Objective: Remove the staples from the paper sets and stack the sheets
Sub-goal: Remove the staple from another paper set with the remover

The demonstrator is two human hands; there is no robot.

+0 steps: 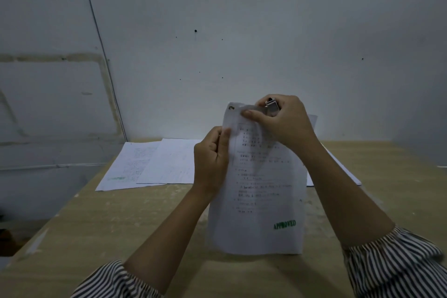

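Note:
I hold a stapled paper set (261, 201) upright above the wooden table (121, 225); it carries printed text and a green APPROVED stamp near its lower right. My left hand (211, 159) pinches the set's left edge. My right hand (281, 121) grips a small metal staple remover (272, 104) and presses a finger on the folded top of the front sheet. A staple (231, 106) shows at the top left corner of the set.
Loose printed sheets (150, 164) lie flat at the back left of the table, near the wall. More sheets (343, 167) lie behind my right forearm. The table's left edge drops off to a dark floor.

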